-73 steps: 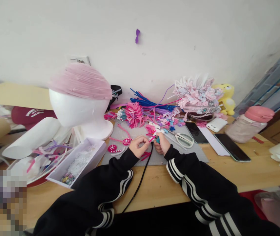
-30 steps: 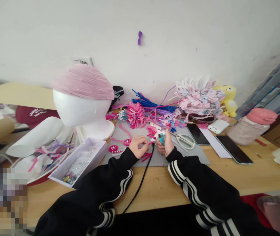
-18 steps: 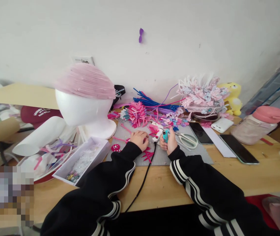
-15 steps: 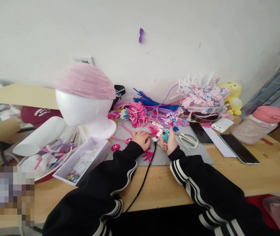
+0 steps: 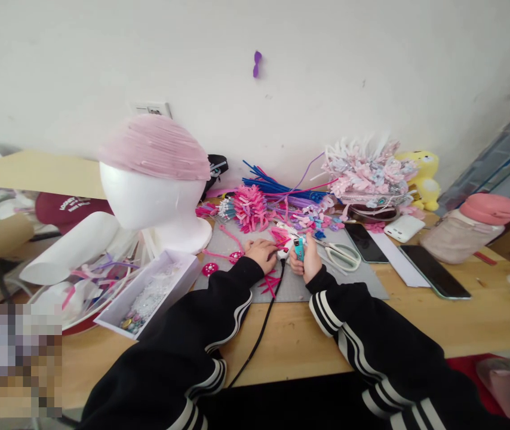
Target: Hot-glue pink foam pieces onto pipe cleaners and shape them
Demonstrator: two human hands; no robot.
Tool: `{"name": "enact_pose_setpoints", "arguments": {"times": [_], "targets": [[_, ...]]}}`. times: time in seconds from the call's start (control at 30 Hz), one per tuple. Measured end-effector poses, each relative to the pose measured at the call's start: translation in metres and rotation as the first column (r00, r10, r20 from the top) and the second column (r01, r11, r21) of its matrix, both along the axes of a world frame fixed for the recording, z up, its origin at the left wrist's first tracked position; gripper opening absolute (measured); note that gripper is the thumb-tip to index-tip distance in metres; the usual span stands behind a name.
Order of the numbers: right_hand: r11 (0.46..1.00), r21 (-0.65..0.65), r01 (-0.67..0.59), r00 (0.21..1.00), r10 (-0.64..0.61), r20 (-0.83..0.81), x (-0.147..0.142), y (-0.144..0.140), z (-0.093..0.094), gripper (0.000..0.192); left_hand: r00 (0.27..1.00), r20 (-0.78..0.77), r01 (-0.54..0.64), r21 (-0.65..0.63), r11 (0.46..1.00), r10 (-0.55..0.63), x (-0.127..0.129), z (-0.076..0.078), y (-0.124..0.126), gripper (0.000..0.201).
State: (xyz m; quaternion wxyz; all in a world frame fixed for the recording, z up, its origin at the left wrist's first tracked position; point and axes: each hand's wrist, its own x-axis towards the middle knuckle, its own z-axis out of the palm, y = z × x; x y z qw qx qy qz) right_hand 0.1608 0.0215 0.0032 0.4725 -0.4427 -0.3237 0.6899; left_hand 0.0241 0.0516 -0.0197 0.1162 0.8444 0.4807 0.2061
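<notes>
My right hand [image 5: 309,260] is closed around a turquoise lighter [image 5: 298,248], its top pointing up and away from me. Just left of it, my left hand [image 5: 261,255] has its fingers pinched together on a short pink pipe cleaner piece [image 5: 283,242], whose end sticks out toward the lighter. Between the hands lies a white device [image 5: 283,254] with a black cord; its kind is partly hidden. Several pink pointed pieces [image 5: 270,284] rest on the grey mat [image 5: 297,291] below my left hand. Whether the lighter has a flame I cannot make out.
A white mannequin head [image 5: 138,200] with a pink cap and a box of beads [image 5: 159,292] stand left. Behind are pink pipe cleaner flowers [image 5: 251,208] and blue stems [image 5: 264,179]. Scissors [image 5: 344,257], phones [image 5: 436,272] and a pink-lidded bottle [image 5: 465,233] lie right.
My left hand has shifted slightly to the right, closer to the lighter. The right hand keeps its hold on the lighter, almost unmoved.
</notes>
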Motion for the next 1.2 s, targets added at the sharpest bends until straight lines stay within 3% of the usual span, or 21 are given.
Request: {"name": "enact_pose_setpoints", "arguments": {"times": [0.17, 0.3, 0.43, 0.63, 0.8, 1.2], "targets": [[1.000, -0.001, -0.006, 1.000, 0.006, 0.010, 0.001, 0.000, 0.000, 0.062, 0.999, 0.047, -0.025, 0.054, 0.998, 0.023, 0.000, 0.004, -0.004, 0.020], [0.999, -0.024, -0.035, 0.999, 0.036, 0.038, 0.001, -0.001, 0.001, 0.062, 0.980, 0.154, -0.144, 0.130, 0.981, 0.124, -0.003, 0.007, -0.006, 0.016], [0.998, -0.044, -0.052, 0.996, 0.055, 0.065, 0.000, -0.002, 0.001, 0.060, 0.930, 0.295, -0.251, 0.077, 0.965, 0.218, -0.009, 0.007, -0.007, 0.010], [0.999, -0.029, -0.039, 0.994, 0.042, 0.098, 0.001, -0.004, 0.001, 0.055, 0.851, 0.509, -0.131, -0.030, 0.991, 0.128, -0.014, 0.004, -0.012, 0.012], [0.998, -0.037, -0.042, 0.993, 0.045, 0.110, 0.001, -0.004, 0.002, 0.053, 0.795, 0.605, -0.083, 0.038, 0.996, 0.044, -0.009, 0.003, -0.024, 0.017], [0.997, -0.049, -0.051, 0.987, 0.058, 0.153, 0.003, -0.002, -0.001, 0.049, 0.763, 0.632, -0.145, -0.032, 0.989, 0.132, -0.006, 0.008, -0.032, 0.021]]}}
